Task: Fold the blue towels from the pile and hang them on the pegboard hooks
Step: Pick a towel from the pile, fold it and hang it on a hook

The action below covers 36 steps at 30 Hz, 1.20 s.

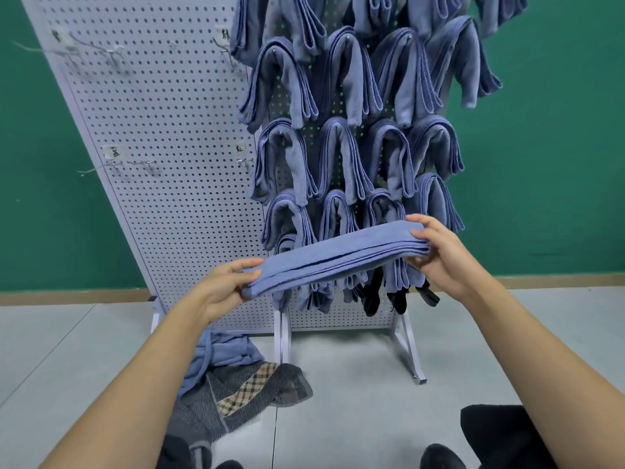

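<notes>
Between both sets of pinching fingers, a folded blue towel (334, 257) stretches from left hand (221, 289) to right hand (439, 252), before the pegboard (162, 130).

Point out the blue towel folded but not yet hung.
The towel stretched between the left hand and right hand; the rest hang on the pegboard or lie crumpled on the floor.

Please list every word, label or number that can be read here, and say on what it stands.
Upper left tag on the pegboard: too blurred to read.
Upper right tag: handwritten mark, too small.
Lower left tag: blurred.
Lower right tag: too small.
No other text.
</notes>
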Each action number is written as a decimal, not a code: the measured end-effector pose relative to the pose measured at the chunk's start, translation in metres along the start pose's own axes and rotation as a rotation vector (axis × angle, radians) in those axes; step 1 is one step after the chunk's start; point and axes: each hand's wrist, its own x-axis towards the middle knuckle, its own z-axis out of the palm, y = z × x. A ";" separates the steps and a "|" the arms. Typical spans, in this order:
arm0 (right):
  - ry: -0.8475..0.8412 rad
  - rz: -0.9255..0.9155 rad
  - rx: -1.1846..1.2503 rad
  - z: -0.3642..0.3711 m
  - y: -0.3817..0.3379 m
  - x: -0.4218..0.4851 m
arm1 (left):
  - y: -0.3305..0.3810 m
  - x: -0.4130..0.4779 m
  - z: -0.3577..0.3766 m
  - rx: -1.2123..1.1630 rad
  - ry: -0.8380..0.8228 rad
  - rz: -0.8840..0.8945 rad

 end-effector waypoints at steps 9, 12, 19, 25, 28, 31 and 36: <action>-0.025 -0.100 -0.347 0.093 -0.049 0.005 | -0.016 -0.019 0.066 0.332 0.038 0.207; -0.011 -0.177 -0.406 0.117 -0.046 0.003 | -0.012 -0.032 0.102 0.362 -0.074 0.322; -0.007 -0.152 -0.163 0.136 -0.064 -0.006 | 0.001 -0.028 0.133 0.447 0.344 0.548; 0.125 -0.110 -0.020 0.100 -0.074 -0.007 | 0.038 -0.043 0.093 0.411 0.436 0.727; 0.162 0.041 -0.107 0.081 -0.054 -0.008 | 0.056 -0.048 0.077 0.483 0.437 0.731; 0.139 0.145 -0.341 0.079 -0.032 -0.009 | 0.068 -0.049 0.068 0.552 0.483 0.686; 0.042 -0.087 -0.650 0.118 -0.023 -0.008 | 0.081 -0.049 0.062 0.589 0.517 0.616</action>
